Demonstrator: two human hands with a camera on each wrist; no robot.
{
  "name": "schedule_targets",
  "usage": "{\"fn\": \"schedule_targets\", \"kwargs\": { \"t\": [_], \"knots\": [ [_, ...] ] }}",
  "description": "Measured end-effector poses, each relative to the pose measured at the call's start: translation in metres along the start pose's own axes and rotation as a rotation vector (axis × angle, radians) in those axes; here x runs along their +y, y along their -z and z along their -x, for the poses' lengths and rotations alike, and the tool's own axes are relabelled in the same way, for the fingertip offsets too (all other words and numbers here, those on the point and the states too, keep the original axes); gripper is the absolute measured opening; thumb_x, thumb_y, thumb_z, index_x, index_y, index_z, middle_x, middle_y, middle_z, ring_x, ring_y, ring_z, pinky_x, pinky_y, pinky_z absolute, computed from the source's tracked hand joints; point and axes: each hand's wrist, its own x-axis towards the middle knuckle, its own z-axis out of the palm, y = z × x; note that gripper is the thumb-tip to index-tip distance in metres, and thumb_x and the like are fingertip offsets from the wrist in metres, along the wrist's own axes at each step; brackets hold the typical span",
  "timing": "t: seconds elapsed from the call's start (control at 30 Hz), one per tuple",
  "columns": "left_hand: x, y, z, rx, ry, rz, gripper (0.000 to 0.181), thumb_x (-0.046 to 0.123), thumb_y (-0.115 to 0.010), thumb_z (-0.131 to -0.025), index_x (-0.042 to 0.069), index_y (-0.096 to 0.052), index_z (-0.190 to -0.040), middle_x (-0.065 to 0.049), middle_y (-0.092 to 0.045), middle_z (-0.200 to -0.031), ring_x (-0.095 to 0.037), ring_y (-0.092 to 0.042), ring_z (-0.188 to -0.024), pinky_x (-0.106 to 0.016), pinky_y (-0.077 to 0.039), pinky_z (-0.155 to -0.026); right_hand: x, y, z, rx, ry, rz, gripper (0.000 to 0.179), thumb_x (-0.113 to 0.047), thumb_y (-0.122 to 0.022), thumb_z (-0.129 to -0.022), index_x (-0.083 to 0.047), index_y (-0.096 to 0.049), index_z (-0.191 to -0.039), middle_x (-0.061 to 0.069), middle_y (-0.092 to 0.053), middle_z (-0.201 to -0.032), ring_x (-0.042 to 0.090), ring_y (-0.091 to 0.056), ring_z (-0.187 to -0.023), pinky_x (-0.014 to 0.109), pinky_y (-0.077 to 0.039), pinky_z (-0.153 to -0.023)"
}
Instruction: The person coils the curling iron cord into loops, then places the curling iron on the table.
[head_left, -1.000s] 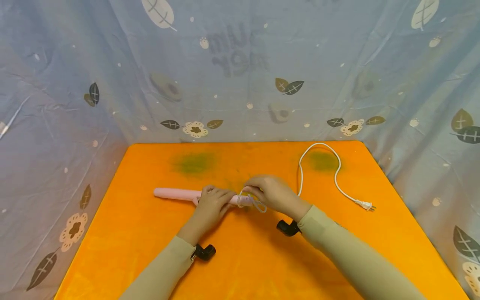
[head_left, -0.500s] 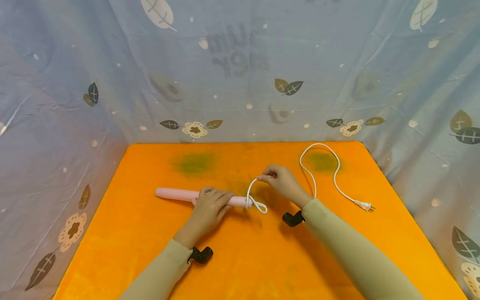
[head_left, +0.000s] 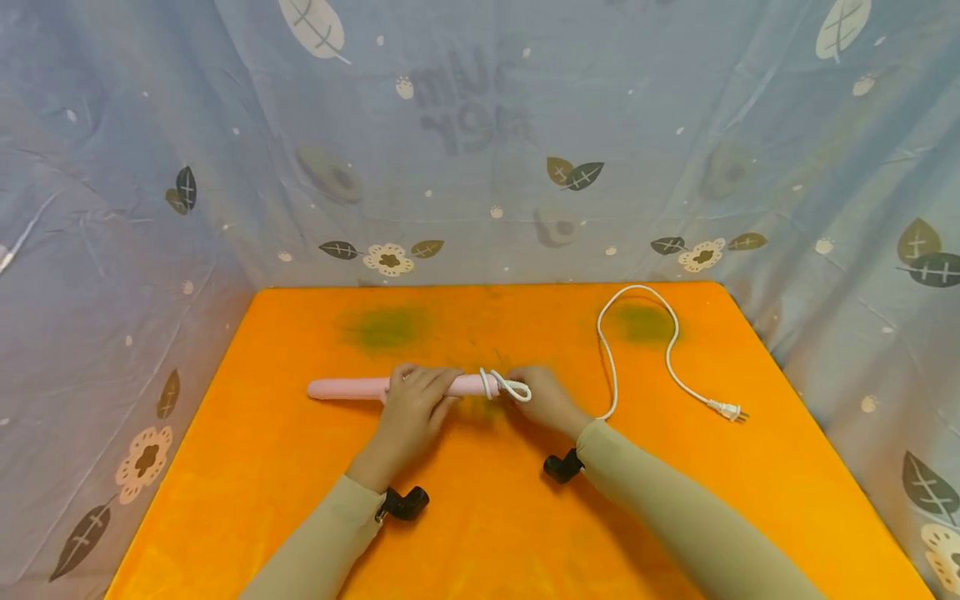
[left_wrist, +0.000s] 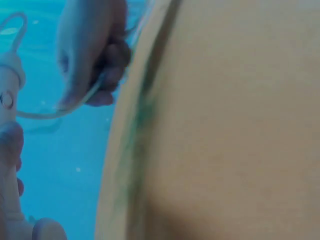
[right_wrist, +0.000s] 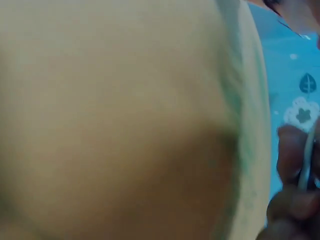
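Note:
A pink curling iron [head_left: 345, 388] lies across the table in the head view, its barrel to the left. My left hand [head_left: 412, 412] grips its handle, hiding the middle part. White cord [head_left: 486, 385] is wound round the handle's right end, where a small loop [head_left: 519, 389] sticks out. Close beside that end is my right hand [head_left: 546, 404]. The left wrist view shows this right hand [left_wrist: 90, 50] with curled fingers pinching the cord [left_wrist: 50, 116], which runs to the handle [left_wrist: 7, 90]. In the right wrist view, a cord strand [right_wrist: 308, 160] passes between fingers [right_wrist: 295, 210].
The rest of the cord [head_left: 637, 287] curves over the back right of the orange table [head_left: 480, 517] and ends in a two-pin plug [head_left: 727, 410]. Patterned curtains [head_left: 480, 167] stand at the back and both sides. Each wrist carries a black camera mount [head_left: 405, 503].
My right hand drew the cord up and right from the handle, then came back down beside its end. The handle end has shifted slightly toward the back. My left hand keeps its grip.

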Motion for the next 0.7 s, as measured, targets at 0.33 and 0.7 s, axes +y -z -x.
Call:
{"fn": "schedule_targets", "kwargs": {
  "t": [0.33,0.7],
  "knots": [
    [-0.009,0.001,-0.008,0.015,0.172,-0.004,0.04,0.02,-0.074,-0.086,0.01,-0.065,-0.125,-0.006,-0.067,-0.117,-0.028,-0.061,-0.102,-0.048,-0.031,-0.096,-0.008,-0.019,0.02,0.03,0.171,0.184,0.022,-0.023,-0.059,-0.098,-0.012,-0.065,-0.081,-0.008,-0.046,-0.059,0.008,-0.042,-0.053,0.026,-0.04,-0.053],
    [-0.015,-0.012,-0.01,-0.057,0.154,-0.059,0.042,0.02,-0.076,-0.085,0.01,-0.066,-0.125,-0.006,-0.068,-0.114,-0.026,-0.063,-0.102,-0.047,-0.033,-0.096,-0.038,-0.016,0.041,0.099,0.374,0.472,0.017,-0.019,-0.062,-0.095,-0.014,-0.055,-0.08,-0.008,-0.038,-0.057,0.008,-0.04,-0.049,0.026,-0.037,-0.047]
  ]
}}
